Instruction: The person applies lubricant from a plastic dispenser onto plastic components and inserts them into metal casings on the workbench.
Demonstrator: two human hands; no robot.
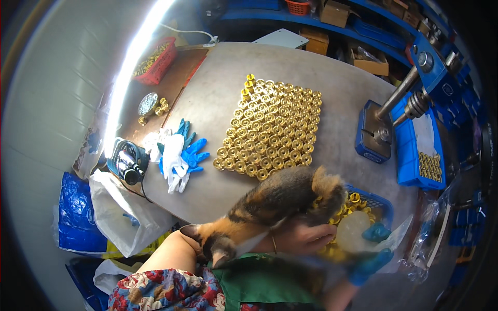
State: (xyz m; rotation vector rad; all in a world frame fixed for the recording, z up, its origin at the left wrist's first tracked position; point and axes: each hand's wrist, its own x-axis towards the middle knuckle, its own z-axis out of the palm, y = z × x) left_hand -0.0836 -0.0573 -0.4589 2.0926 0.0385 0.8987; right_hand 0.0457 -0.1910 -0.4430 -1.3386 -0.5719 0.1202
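Note:
A calico cat stands across the near part of the table, its head low over my left forearm. My left hand, bare with a thin bracelet at the wrist, lies below the cat's hindquarters with fingers stretched toward a blue basket. That basket holds shiny gold-coloured metal parts. On top rests a translucent plastic bag beside a crumpled blue glove. My right hand, in a blue glove, is at the basket's near right side; motion blurs its fingers.
Rows of round gold-coloured parts cover mid-table, a few stacked higher at the far left corner. White and blue gloves lie left of them. A blue-based press and a blue bin stand right; a red basket sits far left.

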